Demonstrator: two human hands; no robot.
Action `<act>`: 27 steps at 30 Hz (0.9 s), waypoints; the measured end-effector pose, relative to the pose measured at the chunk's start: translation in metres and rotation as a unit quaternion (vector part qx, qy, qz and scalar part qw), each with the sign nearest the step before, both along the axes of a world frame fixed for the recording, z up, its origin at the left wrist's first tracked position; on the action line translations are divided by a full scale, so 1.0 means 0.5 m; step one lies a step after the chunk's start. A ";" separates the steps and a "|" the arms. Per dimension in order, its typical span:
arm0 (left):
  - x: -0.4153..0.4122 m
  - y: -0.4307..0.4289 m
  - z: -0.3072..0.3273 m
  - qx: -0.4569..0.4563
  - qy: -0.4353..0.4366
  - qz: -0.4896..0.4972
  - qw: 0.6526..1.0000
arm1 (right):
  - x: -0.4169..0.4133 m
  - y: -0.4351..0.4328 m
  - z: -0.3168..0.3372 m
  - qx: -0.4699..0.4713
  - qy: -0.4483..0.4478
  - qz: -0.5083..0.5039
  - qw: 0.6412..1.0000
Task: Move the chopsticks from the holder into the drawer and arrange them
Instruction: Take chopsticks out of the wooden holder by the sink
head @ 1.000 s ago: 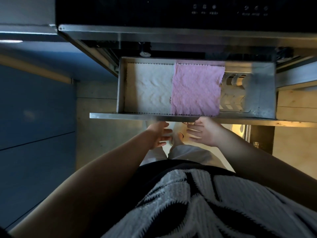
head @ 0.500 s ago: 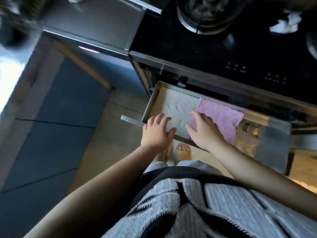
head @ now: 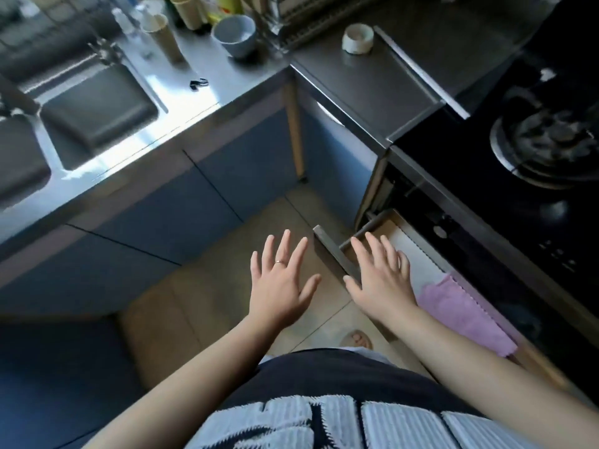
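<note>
Drawer (head: 331, 248) stands pulled out under the black cooktop (head: 470, 157) at 3 o'clock, lined in white, with a pink cloth (head: 466, 315) lying toward its 5 o'clock end. The right grip (head: 381, 280) is palm down over the drawer's front corner, fingers straight and spread, holding nothing; whether it touches cannot be told. The left grip (head: 280, 283) is likewise spread and empty above the floor, just at 9 o'clock of the drawer front. Chopsticks cannot be made out among blurred things on the desk (head: 227, 76) at 12 o'clock.
</note>
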State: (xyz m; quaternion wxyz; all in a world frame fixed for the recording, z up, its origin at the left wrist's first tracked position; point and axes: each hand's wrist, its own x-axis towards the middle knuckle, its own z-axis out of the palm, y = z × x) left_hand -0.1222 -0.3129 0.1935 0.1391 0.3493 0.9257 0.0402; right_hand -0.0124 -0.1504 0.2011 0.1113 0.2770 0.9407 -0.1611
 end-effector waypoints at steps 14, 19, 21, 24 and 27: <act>-0.250 -0.576 0.054 0.051 -0.009 0.237 0.970 | -0.386 -0.516 0.056 0.042 0.036 0.218 0.974; -0.304 -0.783 0.085 0.073 0.001 0.339 0.938 | -0.516 -0.704 0.091 0.058 0.060 0.307 0.948; -0.324 -0.848 0.096 0.088 0.010 0.375 0.923 | -0.563 -0.767 0.108 0.061 0.068 0.338 0.937; -0.358 -0.932 0.107 0.122 0.022 0.431 0.894 | -0.635 -0.854 0.126 0.056 0.083 0.383 0.918; -0.402 -1.006 0.115 0.138 0.042 0.475 0.868 | -0.711 -0.933 0.141 0.053 0.102 0.430 0.895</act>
